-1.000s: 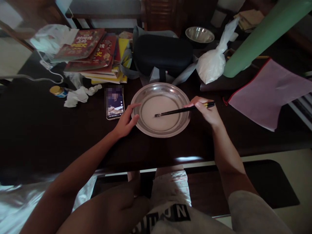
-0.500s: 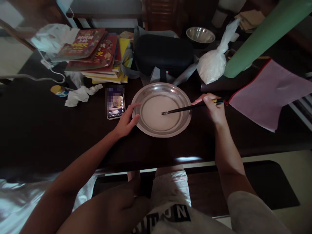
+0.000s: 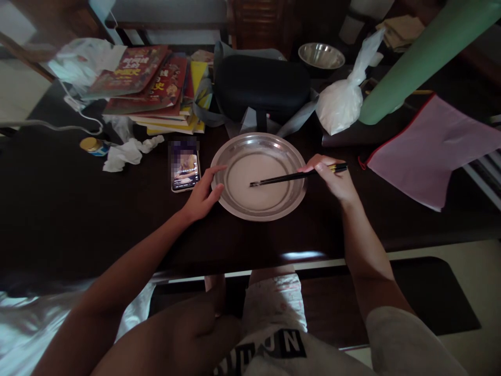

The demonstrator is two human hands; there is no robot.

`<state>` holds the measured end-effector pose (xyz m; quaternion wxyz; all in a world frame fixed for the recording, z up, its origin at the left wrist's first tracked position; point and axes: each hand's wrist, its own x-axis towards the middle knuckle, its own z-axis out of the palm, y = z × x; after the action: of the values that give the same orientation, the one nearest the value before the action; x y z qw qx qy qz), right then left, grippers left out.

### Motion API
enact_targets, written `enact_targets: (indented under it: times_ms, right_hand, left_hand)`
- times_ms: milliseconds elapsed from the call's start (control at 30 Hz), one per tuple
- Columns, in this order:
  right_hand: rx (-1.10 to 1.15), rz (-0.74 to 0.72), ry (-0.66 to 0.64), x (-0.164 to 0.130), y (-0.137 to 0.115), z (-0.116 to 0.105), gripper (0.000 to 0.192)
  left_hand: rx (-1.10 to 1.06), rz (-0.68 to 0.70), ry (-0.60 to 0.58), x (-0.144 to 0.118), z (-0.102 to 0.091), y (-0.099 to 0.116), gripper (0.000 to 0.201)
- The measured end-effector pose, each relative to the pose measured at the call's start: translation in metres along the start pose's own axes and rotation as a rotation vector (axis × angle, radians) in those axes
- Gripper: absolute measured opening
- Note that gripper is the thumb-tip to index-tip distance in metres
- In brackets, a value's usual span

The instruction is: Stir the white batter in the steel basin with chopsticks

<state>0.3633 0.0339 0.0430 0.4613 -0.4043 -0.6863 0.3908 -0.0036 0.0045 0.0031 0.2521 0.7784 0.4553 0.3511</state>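
Note:
A round, shallow metal basin (image 3: 259,215) rests on the dark table, with a pale, whitish liquid (image 3: 254,169) in it. At its left rim is my left hand (image 3: 202,196), holding the edge with thumb and fingers apart over the rim. My right hand (image 3: 331,175) is closed around a pair of black chopsticks (image 3: 279,178) with gold marks near the upper end. Their tips reach into the middle of the liquid, pointing left. Beside my left hand lies a phone (image 3: 185,169) with its screen lit.
Behind the basin stands a black case (image 3: 262,83). Books (image 3: 144,78) are stacked at the back left, near crumpled tissue (image 3: 124,154) and a small jar (image 3: 94,146). A tied white bag (image 3: 340,107), green tube (image 3: 415,62), pink sheet (image 3: 430,151) and metal bowl (image 3: 321,56) are at the right.
My right hand has moved a little left, and the chopstick tips have shifted left through the liquid. My left hand stays on the rim.

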Motion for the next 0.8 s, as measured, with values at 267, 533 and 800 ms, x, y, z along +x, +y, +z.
enact_targets:
  times_ms: [267, 533, 800]
  right_hand:
    - [0.013, 0.012, 0.118, 0.0005, 0.0034, -0.0031, 0.033]
    - [0.014, -0.001, 0.124, 0.0006, 0.0021, -0.0026, 0.029]
    - [-0.002, -0.022, 0.048, 0.0003, -0.0003, -0.0015, 0.026]
  left_hand:
    - [-0.001, -0.022, -0.009, -0.0004, -0.0006, 0.0018, 0.064]
    - [0.006, -0.011, 0.001, -0.0001, 0.0002, 0.0010, 0.063]
    - [0.015, -0.005, 0.000, -0.0005, -0.0002, -0.0001, 0.062]
